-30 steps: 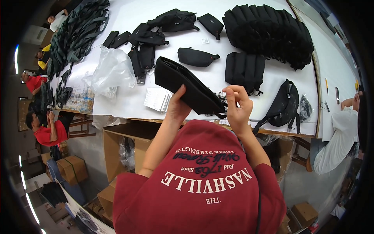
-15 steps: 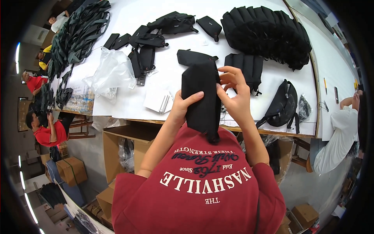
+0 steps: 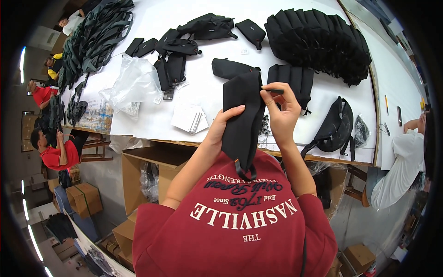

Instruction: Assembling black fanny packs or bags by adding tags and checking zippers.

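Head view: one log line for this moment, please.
left hand: grips black pouch | right hand: pinches its upper edge | pouch: held upright above white table | strap: hangs down

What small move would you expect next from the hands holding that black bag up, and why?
Probably the right hand draws what it pinches at the top corner of the black waist bag along the edge. The bag hangs upright above the white table, the left hand bracing its side and its strap dangling. Whether that is a zipper pull is too small to tell.
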Demonstrator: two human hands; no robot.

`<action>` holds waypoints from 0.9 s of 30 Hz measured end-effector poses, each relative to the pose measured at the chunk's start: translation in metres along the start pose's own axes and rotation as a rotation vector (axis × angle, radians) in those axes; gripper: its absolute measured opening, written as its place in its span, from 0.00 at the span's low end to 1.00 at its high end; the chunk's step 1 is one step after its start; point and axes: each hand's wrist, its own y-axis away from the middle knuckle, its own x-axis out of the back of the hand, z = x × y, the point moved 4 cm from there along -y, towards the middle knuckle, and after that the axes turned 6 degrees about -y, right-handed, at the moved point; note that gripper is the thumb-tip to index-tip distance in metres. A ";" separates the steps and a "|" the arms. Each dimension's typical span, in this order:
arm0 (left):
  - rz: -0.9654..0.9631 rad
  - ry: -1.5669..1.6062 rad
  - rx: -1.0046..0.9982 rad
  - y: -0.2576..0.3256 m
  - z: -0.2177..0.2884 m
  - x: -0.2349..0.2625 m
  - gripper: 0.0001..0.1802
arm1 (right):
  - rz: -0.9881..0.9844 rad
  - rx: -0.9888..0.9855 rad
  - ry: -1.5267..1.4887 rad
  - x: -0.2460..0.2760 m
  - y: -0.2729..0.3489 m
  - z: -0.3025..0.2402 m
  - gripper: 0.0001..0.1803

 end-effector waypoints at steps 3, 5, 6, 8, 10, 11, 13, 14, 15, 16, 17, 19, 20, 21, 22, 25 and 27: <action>-0.035 0.043 0.072 0.001 -0.001 0.002 0.17 | 0.020 -0.179 -0.048 0.001 0.005 0.008 0.04; -0.070 -0.001 0.077 0.006 0.001 -0.001 0.16 | 0.037 -0.203 -0.050 0.006 0.003 0.014 0.04; -0.071 -0.003 0.080 0.006 0.001 0.000 0.16 | 0.051 -0.224 -0.053 0.008 0.002 0.017 0.03; -0.081 -0.058 0.044 0.005 0.002 0.001 0.16 | 0.033 -0.204 -0.051 0.007 0.001 0.016 0.04; -0.052 0.072 0.069 0.002 -0.004 0.005 0.15 | -0.054 -0.180 -0.058 0.000 0.003 0.010 0.03; -0.022 0.201 0.094 0.000 -0.008 0.008 0.15 | -0.106 -0.155 -0.018 -0.004 0.006 0.007 0.03; -0.025 0.207 0.081 -0.004 -0.003 0.017 0.15 | -0.232 -0.149 0.017 -0.010 0.013 -0.003 0.04; -0.030 0.211 0.072 -0.006 0.000 0.020 0.15 | -0.275 -0.169 0.010 -0.013 0.018 -0.007 0.04; 0.007 0.198 0.050 -0.007 0.003 0.022 0.14 | -0.314 -0.153 -0.004 -0.015 0.023 -0.004 0.04; 0.013 0.202 0.031 -0.008 0.004 0.025 0.14 | -0.368 -0.189 0.003 -0.018 0.026 -0.008 0.05; -0.010 0.198 0.008 -0.009 0.007 0.027 0.15 | -0.411 -0.222 0.005 -0.019 0.028 -0.012 0.04; -0.031 0.196 -0.032 -0.009 0.014 0.028 0.15 | -0.458 -0.259 0.005 -0.021 0.033 -0.019 0.03; -0.030 0.196 -0.048 -0.010 0.020 0.029 0.15 | -0.505 -0.249 -0.012 -0.024 0.036 -0.023 0.03; -0.125 0.219 -0.069 -0.019 0.020 0.040 0.15 | -0.551 -0.239 -0.028 -0.027 0.039 -0.026 0.03; -0.166 0.258 -0.110 -0.020 0.024 0.038 0.15 | -0.555 -0.241 -0.030 -0.027 0.040 -0.026 0.03; 0.176 0.156 -0.114 -0.011 0.032 0.029 0.17 | -0.562 -0.250 -0.043 -0.029 0.044 -0.025 0.03; 0.081 0.178 -0.165 -0.017 0.034 0.038 0.17 | -0.596 -0.223 -0.028 -0.031 0.047 -0.026 0.03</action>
